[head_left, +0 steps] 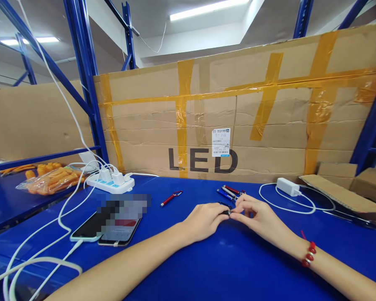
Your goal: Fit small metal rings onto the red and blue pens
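My left hand (pixel 203 221) is closed around what looks like a black pen (pixel 226 212), mostly covered by the fingers. At its shiny end, my right hand (pixel 253 213) pinches with thumb and fingertips; that wrist wears a red beaded bracelet. Just beyond the fingertips lie a blue pen (pixel 223 195), a silver-white pen (pixel 229 192) and a red pen (pixel 230 189), close together. Another dark pen (pixel 224 205) shows partly behind the left fingers. A separate red pen (pixel 171 199) with a clip rests farther left on the blue tabletop (pixel 238 263).
Two phones (pixel 84 228) lie at the left, partly blurred. Behind them is a white power strip (pixel 111 184) with plugs and trailing cables. A white adapter (pixel 287 187) with a looped cord and scissors (pixel 352 217) are at the right. A large taped cardboard panel (pixel 138 138) closes the back.
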Demonstrator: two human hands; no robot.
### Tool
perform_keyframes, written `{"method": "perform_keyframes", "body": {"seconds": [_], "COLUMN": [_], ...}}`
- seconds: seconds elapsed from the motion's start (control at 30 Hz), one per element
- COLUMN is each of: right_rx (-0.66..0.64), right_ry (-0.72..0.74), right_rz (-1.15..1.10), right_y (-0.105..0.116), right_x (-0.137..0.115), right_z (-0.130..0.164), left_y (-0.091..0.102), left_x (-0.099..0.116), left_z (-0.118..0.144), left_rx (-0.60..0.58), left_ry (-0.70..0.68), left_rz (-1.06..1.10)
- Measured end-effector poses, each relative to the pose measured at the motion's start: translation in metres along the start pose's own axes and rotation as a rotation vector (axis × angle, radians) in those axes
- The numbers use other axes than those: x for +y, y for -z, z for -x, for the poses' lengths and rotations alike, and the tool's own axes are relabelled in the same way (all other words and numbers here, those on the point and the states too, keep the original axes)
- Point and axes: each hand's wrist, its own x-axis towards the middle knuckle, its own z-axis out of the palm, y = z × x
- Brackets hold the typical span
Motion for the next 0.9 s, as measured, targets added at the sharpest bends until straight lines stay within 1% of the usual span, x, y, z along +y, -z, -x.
{"method": "perform_keyframes", "body": {"seconds": [0.47, 0.9], "right_rx": [-0.02, 0.001], "right_ry": [-0.036, -0.039], "right_rz": [-0.032, -0.037], "right_y": [0.0005, 0.0013], "right_x": [-0.0012, -0.005], "right_z": [-0.0004, -0.0001], "left_y": [0.0014, 0.0029], "left_x": [0.0003, 0.0016], "left_z": [-0.0008, -0.0016], "left_rx": [-0.025, -0.04], "left_ry": [0.017, 0.021], "left_rz": [0.012, 0.005]}}
